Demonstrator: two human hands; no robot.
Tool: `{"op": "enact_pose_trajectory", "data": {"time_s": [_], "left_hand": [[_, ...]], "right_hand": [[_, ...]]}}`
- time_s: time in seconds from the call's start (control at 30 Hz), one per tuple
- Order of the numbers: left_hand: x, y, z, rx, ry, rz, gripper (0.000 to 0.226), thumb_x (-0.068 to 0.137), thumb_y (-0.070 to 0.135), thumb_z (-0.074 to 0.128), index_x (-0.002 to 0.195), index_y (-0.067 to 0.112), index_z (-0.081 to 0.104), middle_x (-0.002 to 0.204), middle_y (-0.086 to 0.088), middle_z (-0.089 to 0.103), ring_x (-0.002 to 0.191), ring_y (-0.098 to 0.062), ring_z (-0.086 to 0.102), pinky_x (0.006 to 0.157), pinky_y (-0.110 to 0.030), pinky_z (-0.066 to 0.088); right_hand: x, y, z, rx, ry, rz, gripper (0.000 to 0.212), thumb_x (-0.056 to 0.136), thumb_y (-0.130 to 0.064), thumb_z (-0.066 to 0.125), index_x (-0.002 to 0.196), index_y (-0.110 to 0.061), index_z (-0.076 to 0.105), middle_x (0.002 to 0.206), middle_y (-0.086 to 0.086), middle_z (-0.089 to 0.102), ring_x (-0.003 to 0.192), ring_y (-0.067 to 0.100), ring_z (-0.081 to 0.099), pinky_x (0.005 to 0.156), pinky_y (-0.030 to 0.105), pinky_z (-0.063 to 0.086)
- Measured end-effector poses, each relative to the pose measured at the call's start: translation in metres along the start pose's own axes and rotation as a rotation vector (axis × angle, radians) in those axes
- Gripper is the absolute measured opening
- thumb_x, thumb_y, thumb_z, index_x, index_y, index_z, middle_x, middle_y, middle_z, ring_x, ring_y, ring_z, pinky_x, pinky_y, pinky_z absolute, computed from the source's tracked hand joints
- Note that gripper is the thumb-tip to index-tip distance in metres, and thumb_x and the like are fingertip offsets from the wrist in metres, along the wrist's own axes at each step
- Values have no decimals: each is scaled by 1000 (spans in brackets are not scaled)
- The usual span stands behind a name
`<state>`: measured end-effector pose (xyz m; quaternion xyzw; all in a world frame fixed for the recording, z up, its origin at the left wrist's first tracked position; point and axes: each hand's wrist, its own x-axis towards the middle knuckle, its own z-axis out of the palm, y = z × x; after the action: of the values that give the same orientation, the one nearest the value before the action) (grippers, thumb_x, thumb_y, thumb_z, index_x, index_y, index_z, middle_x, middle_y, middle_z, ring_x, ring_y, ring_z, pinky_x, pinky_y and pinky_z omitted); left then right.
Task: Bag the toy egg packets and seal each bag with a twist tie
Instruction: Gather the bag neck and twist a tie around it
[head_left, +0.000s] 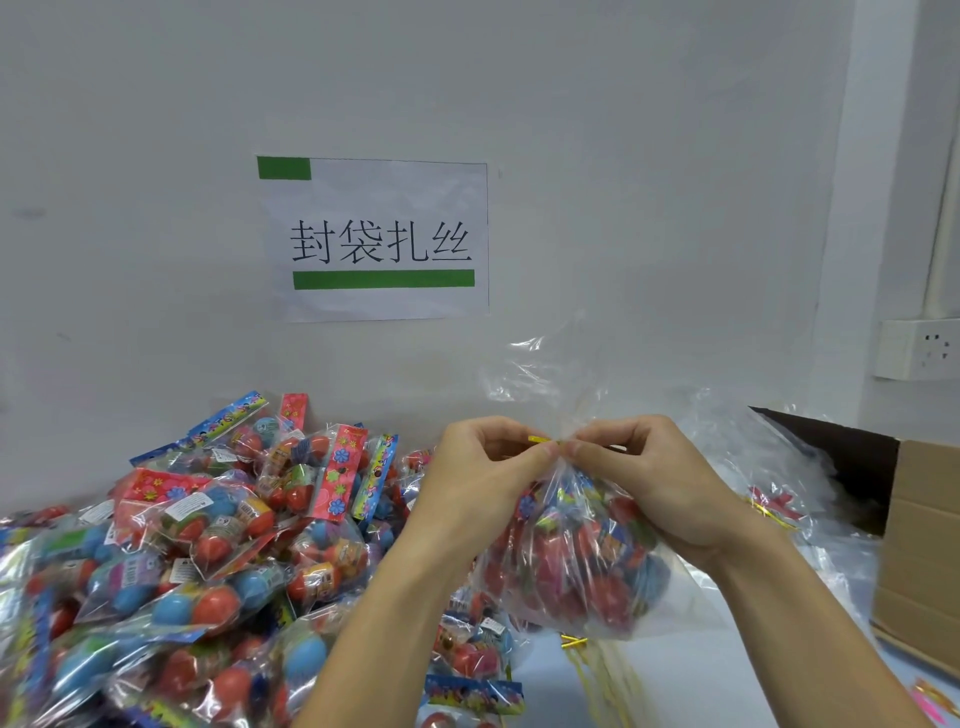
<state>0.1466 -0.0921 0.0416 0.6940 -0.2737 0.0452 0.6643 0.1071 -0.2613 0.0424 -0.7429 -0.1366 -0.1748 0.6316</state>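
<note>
A clear plastic bag (576, 561) filled with toy egg packets hangs in front of me, its neck gathered and the loose top fanning upward. A yellow twist tie (541, 440) sits at the neck. My left hand (488, 467) pinches the tie and the neck from the left. My right hand (639, 467) pinches them from the right, fingertips nearly meeting. A large heap of loose toy egg packets (208, 545) with red and blue eggs covers the table at the left.
Spare yellow twist ties (602, 670) lie on the table under the bag. More clear bags (779, 467) pile up at the right, beside an open cardboard box (914, 545). A paper sign (379, 239) hangs on the wall; a wall socket (919, 353) is far right.
</note>
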Motion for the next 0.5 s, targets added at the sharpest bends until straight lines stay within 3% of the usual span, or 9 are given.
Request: {"op": "enact_pose_trajectory", "data": {"time_s": [0.13,0.3,0.5], "left_hand": [[0,0,0,-9,13,3,13,87,10,73,78,18,77,75,-2,75,71,-8,69,63,-15,51],[-1,1,1,10,36,5,11,87,9,73,81,17,77,76,-3,75,72,-11,69,64,-17,52],[-5,8,7,167,104,116,15,88,10,71,79,21,75,71,1,72,60,-3,62,57,-15,51]], "right_hand": [[0,-1,2,-13,10,1,16,91,-12,68,83,-6,80,86,17,76,78,25,73,68,28,56],[-1,-3,5,-20,14,19,18,93,-13,67,82,-7,80,85,16,76,78,26,74,67,29,58],[0,-3,5,-28,32,45,21,95,-13,64,82,-10,81,85,14,77,79,26,75,67,28,56]]}}
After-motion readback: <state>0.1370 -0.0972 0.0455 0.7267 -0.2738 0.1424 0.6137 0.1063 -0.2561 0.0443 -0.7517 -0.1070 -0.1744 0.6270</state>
